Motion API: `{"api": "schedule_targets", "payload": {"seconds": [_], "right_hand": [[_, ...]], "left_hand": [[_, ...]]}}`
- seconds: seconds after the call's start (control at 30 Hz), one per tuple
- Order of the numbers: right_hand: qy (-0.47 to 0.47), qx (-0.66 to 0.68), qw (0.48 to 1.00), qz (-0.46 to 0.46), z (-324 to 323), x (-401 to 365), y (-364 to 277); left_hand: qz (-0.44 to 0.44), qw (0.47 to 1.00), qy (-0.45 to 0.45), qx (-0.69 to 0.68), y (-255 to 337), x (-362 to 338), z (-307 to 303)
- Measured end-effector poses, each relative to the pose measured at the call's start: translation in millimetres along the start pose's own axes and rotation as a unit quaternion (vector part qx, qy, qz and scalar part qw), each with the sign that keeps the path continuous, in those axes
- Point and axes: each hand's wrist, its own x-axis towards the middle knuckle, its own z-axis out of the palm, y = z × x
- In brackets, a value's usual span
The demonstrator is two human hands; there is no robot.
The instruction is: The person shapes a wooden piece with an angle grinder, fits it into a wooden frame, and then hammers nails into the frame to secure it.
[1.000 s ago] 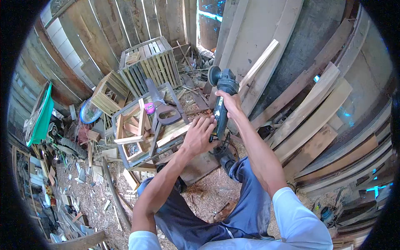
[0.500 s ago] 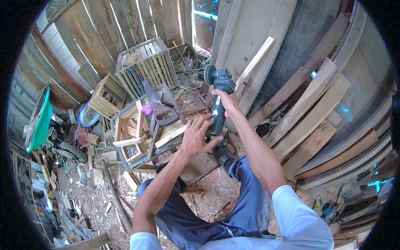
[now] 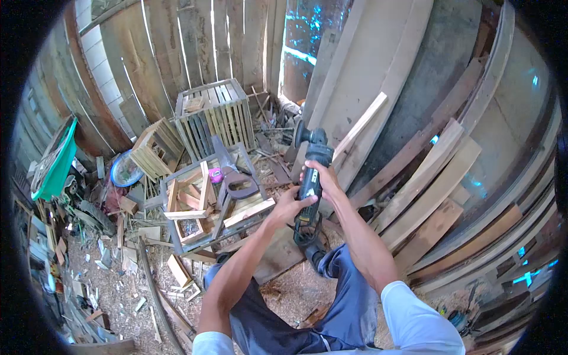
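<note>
An angle grinder (image 3: 309, 188) with a dark body is held upright in front of me, its round disc (image 3: 300, 135) at the top left of the head. My right hand (image 3: 324, 177) is wrapped round the body just below the head. Lower down, my left hand (image 3: 288, 208) grips the body from the left, thumb across its front. A dark cord loops under the tool. To the left, a handsaw (image 3: 235, 180) lies on a wooden frame (image 3: 176, 239), beside a pink tape measure (image 3: 215, 174) and small pieces of cut wood (image 3: 204, 189).
Slatted wooden crates (image 3: 218, 118) stand against the plank wall. Long boards (image 3: 435, 189) lean on the right, with a pale strip (image 3: 361, 125) propped nearer the middle. Wood scraps and shavings cover the floor (image 3: 136, 319). A green sheet-like object (image 3: 56, 168) stands far left.
My left hand has gone from open fingers beside the grinder to a grip on its body. The grinder sits a little lower in view, and the whole view has shifted slightly.
</note>
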Motion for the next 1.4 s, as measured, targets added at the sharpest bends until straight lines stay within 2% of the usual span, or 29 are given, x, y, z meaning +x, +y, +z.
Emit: {"api": "schedule_targets", "payload": {"seconds": [0.13, 0.17, 0.23, 0.27, 0.33, 0.43, 0.47, 0.5, 0.63, 0.7, 0.87, 1.0, 1.1, 1.17, 1.27, 1.37, 1.4], "right_hand": [[-0.005, -0.011, 1.000, 0.006, -4, -11, -2], [-0.024, -0.025, 0.999, -0.002, -5, -15, -3], [0.014, -0.070, 0.996, 0.052, -4, -27, -9], [0.033, -0.109, 0.992, 0.046, -7, -31, -7], [0.072, -0.185, 0.980, 0.030, -21, -32, 3], [0.050, -0.250, 0.966, -0.046, -28, -48, 9], [0.023, -0.295, 0.954, -0.045, -30, -60, 7], [0.038, -0.304, 0.951, -0.041, -18, -82, 0], [0.079, -0.241, 0.967, 0.001, -34, -101, 1], [0.094, -0.217, 0.972, 0.021, -38, -104, -4], [0.063, -0.165, 0.983, 0.054, -49, -95, -24], [0.048, -0.168, 0.985, 0.006, -58, -80, -3], [0.028, -0.147, 0.989, -0.011, -70, -70, 18], [0.052, -0.153, 0.987, -0.014, -70, -66, 26], [0.053, -0.150, 0.987, 0.006, -68, -66, 25], [0.078, -0.211, 0.972, 0.063, -63, -65, 10], [0.063, -0.189, 0.978, 0.056, -77, -50, 28]], "left_hand": [[0.069, 0.995, 0.066, -0.039, 1, -15, 32], [0.102, 0.989, 0.100, 0.031, 3, -21, 36], [0.100, 0.987, 0.125, 0.031, -22, -12, 50], [0.062, 0.993, 0.093, 0.035, -32, -11, 51], [0.069, 0.990, 0.124, 0.025, -34, -21, 60], [0.105, 0.984, 0.140, 0.034, -41, -13, 71], [0.099, 0.984, 0.137, 0.046, -44, -9, 72], [0.093, 0.985, 0.134, 0.059, -38, -13, 72], [0.095, 0.987, 0.107, 0.077, -34, -21, 89], [0.124, 0.986, 0.090, 0.070, -28, -26, 87], [0.107, 0.993, 0.016, 0.056, -11, -21, 75], [0.118, 0.991, 0.065, -0.011, -21, -14, 81], [0.117, 0.989, 0.074, 0.049, -38, -6, 81], [0.102, 0.987, 0.077, 0.093, -41, -5, 80], [0.076, 0.989, 0.058, 0.116, -59, 6, 78], [0.085, 0.980, 0.078, 0.162, -57, 4, 78], [0.087, 0.980, 0.085, 0.155, -64, 6, 79]]}}
